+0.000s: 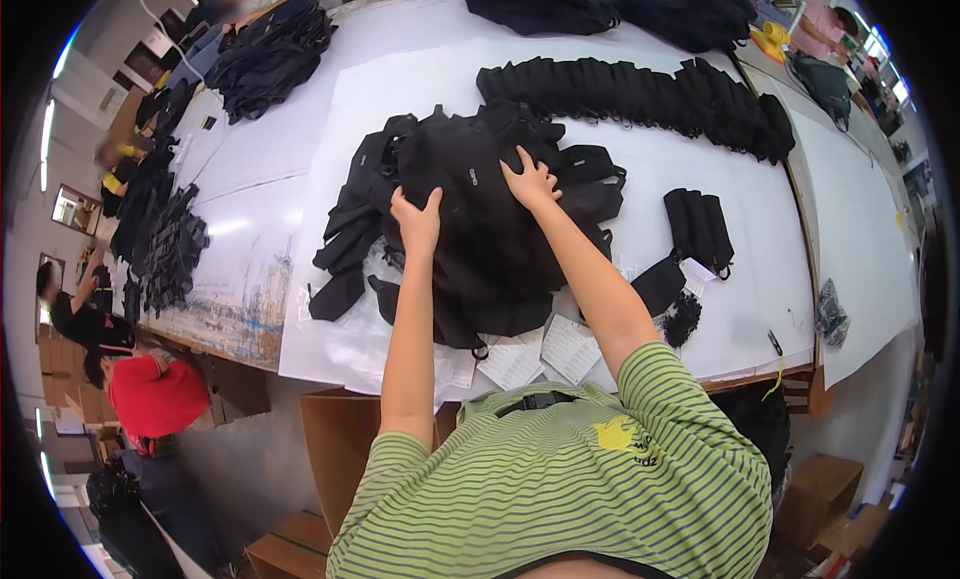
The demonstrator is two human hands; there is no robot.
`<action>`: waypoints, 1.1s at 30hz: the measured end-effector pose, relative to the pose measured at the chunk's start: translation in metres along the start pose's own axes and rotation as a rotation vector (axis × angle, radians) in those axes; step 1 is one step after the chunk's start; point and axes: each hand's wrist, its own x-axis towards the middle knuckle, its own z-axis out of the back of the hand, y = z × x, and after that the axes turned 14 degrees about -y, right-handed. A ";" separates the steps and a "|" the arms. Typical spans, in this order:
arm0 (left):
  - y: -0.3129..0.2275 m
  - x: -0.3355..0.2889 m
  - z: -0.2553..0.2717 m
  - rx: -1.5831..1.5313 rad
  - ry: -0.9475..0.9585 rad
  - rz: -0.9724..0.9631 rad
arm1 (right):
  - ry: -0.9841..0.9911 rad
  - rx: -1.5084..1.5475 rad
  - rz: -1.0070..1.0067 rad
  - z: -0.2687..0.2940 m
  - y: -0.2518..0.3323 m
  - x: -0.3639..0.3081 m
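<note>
A loose heap of black fabric pieces (470, 249) lies on the white-covered table in front of me, some with small pale marks. On the heap's left part rests my left hand (416, 219), its thumb and fingertips apart against the cloth. My right hand (532, 184) touches the heap's upper right part with fingers spread. Between the two hands lies a black piece with a small white mark. The undersides of my fingers are hidden, and no pinched fold of cloth shows in either hand.
Behind the heap runs a long row of stacked black pieces (630, 94). To the right lie a smaller black stack (697, 227), a tangle of black cord (683, 319) and thread snips (775, 342). Printed papers (570, 349) lie at the near edge. Other people work around.
</note>
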 end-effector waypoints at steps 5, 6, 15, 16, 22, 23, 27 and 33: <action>-0.014 -0.020 0.012 0.364 -0.101 -0.185 | -0.186 0.230 0.225 0.058 -0.067 -0.002; -0.016 -0.028 0.012 0.338 -0.162 -0.228 | -0.248 0.298 0.257 0.087 -0.085 -0.019; -0.151 -0.221 -0.029 -0.529 0.461 -0.432 | -0.856 0.710 -0.352 0.197 -0.391 -0.211; -0.157 -0.261 -0.043 -0.643 0.665 -0.406 | -0.900 0.803 -0.436 0.210 -0.418 -0.237; -0.160 -0.526 -0.094 -0.417 1.909 0.121 | -1.340 0.808 -0.809 0.296 -0.554 -0.394; -0.148 -0.571 -0.108 -0.278 2.042 0.176 | -1.417 0.826 -0.887 0.305 -0.580 -0.420; -0.116 -0.739 -0.144 0.366 2.152 0.001 | -1.527 0.256 -1.259 0.331 -0.707 -0.511; -0.048 -0.929 -0.180 0.767 1.831 0.622 | -1.276 0.484 -1.656 0.352 -0.864 -0.536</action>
